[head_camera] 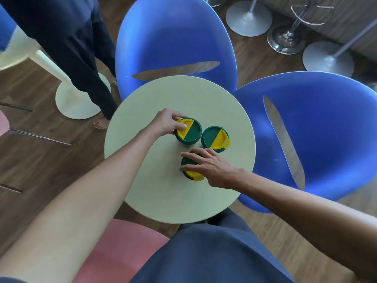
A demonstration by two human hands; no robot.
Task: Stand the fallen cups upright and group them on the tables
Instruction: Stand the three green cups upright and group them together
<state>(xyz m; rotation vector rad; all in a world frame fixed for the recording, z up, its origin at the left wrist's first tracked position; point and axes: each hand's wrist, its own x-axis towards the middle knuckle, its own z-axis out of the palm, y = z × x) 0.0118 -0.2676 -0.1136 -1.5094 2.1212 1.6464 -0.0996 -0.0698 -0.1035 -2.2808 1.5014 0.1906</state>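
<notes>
Three cups with green and yellow lids stand upright, close together, on a round pale green table (163, 199). My left hand (167, 122) grips the far left cup (190, 132) by the yellow part of its lid rim. The far right cup (214, 138) stands free, touched by neither hand. My right hand (210, 167) lies over the near cup (190, 172), fingers spread across its lid, and hides most of that lid.
Two blue shell chairs (175, 33) (326, 127) press against the table's far and right sides. A pink seat (120, 248) lies near my left arm. Another person's dark trouser legs (81, 58) and bare foot stand at the left beside a white pedestal table (77, 103). Metal stool bases (248, 18) stand behind.
</notes>
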